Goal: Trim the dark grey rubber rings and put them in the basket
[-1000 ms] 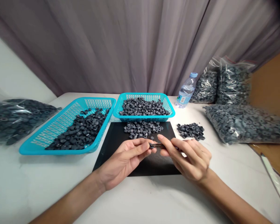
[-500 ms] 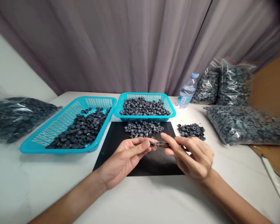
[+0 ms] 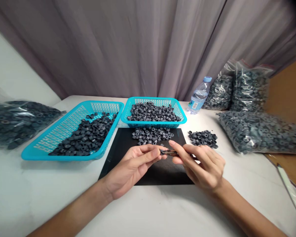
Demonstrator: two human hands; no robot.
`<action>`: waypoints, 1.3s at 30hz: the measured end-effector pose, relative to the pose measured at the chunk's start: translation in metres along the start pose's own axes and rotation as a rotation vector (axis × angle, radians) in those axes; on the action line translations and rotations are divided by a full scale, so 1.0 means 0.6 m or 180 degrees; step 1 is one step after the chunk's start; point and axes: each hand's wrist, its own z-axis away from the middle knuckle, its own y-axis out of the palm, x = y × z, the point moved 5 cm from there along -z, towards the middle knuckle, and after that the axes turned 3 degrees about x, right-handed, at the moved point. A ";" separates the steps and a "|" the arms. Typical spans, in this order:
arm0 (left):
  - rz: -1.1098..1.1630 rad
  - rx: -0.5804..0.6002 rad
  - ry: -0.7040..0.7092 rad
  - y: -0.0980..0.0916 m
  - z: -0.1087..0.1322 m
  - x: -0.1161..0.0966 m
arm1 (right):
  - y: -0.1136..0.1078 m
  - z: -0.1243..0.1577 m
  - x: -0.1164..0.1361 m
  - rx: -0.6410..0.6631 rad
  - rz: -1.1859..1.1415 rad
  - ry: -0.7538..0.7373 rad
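My left hand (image 3: 137,164) pinches a small dark grey cylindrical part (image 3: 161,151) between thumb and fingers; most of it is hidden by the fingertips. From the other side, my right hand (image 3: 204,164) grips slim metal tweezers (image 3: 171,152), with their tip at the small part. Both hands are raised over a black mat (image 3: 162,172). Behind them, on the mat's far side, lies a pile of small grey ring-shaped parts (image 3: 151,135). Another small pile of such parts (image 3: 203,138) rests on the white table, just beyond my right hand.
Two blue baskets, one at the left (image 3: 64,159) and one at the back (image 3: 154,125), hold many grey parts. A water bottle (image 3: 198,97) stands back right. Bags of parts lie left (image 3: 27,120) and right (image 3: 259,133), with more bags (image 3: 249,89) behind.
The tweezers' tip has moved slightly left and now meets the small part more closely. Both hands keep nearly the same place and grip. The camera view has shifted slightly.
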 end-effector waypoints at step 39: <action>-0.0087 0.0019 -0.0059 -0.004 -0.004 0.003 | 0.006 0.008 -0.002 0.0087 0.0315 -0.0343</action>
